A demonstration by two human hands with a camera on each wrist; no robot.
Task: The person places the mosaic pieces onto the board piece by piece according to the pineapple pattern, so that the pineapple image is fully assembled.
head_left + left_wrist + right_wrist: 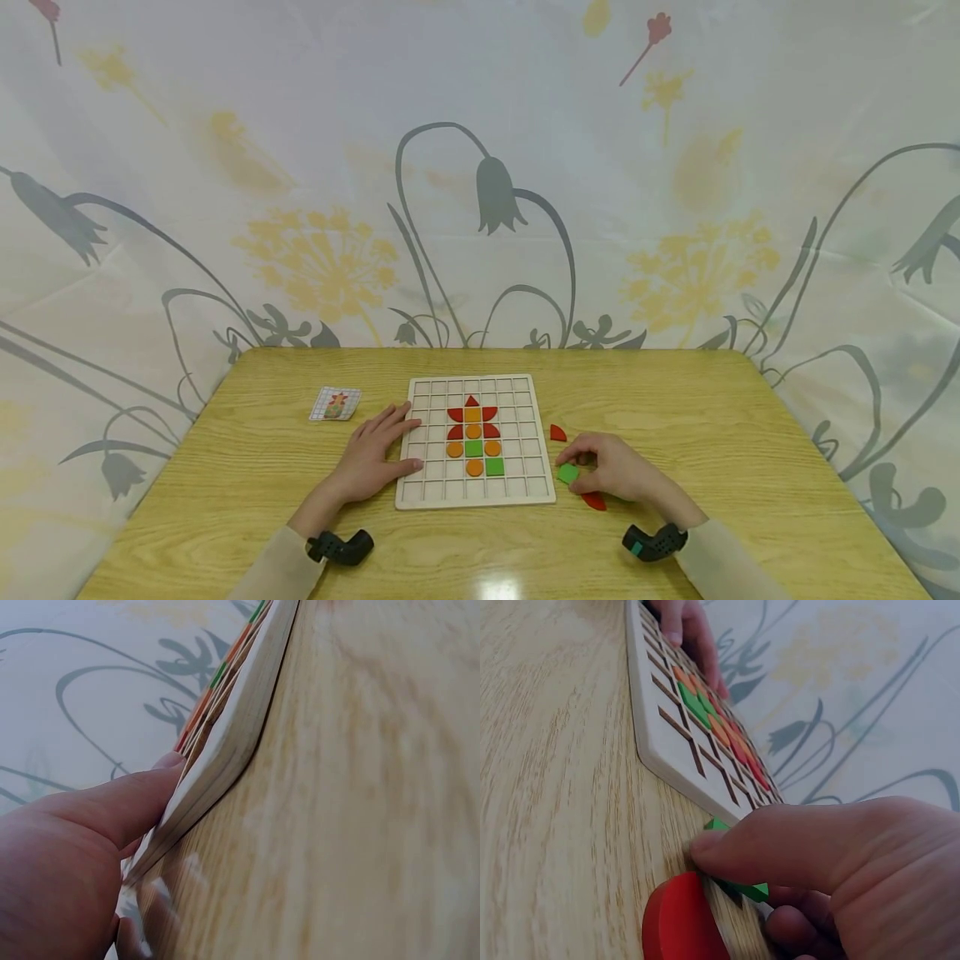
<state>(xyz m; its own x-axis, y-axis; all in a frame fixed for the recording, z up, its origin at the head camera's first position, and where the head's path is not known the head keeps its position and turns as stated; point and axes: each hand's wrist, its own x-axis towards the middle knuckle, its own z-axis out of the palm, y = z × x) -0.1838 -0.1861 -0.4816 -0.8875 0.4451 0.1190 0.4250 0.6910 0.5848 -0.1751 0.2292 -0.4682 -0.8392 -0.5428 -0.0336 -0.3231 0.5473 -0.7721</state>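
A pale wooden grid board (525, 492) lies on the table, with red, orange and green pieces set in its middle cells. My left hand (367, 460) rests at the board's left edge, fingers spread and thumb on the rim; the left wrist view shows the thumb (142, 796) against it. To the right of the board, my right hand (621, 468) pinches a green square piece (567, 474) at the table surface. Close by the right thumb is a red curved piece (679, 919), partly covered by the hand in the head view.
Another red quarter-circle piece (557, 433) lies beside the board's right edge. A picture card (335, 403) with a gridded figure sits left of the board. The wooden table (675, 392) meets a flower-patterned backdrop (480, 275) at its far edge.
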